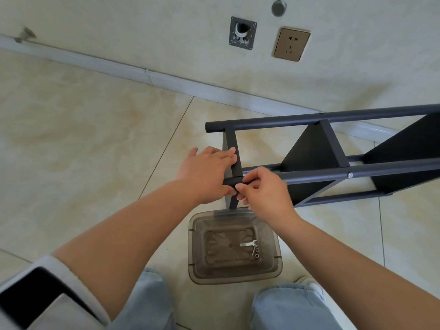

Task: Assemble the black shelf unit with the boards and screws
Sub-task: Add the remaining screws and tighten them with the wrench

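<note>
Left grip: my left hand (pixel 207 171) lies over the end crossbar (pixel 234 160) of the black shelf unit (pixel 309 160), fingers straight across the bar, thumb under the near tube (pixel 309 175); it steadies rather than clenches.
Right grip: my right hand (pixel 264 194) pinches a small part at the near tube's end, just beside the left thumb; I cannot tell what the part is.
Shelf unit: on its side on the tiled floor (pixel 83 139), running away to the right of both grips, two black boards (pixel 307 151) standing between the tubes; one silver screw (pixel 350 175) shows on the near tube, right of my right grip.
Edges and room: bare floor spreads left of the left grip; the wall's skirting (pixel 166 79) runs beyond the far tube.
Writing: none I can read.
Container: a smoky clear plastic tub (pixel 234 272) sits on the floor directly below the grips, between my knees (pixel 285 303); in it lie a silver wrench (pixel 247 244) and a few screws (pixel 256 252).
Wall: a gold socket (pixel 291 44) and an open junction box (pixel 242 33).
</note>
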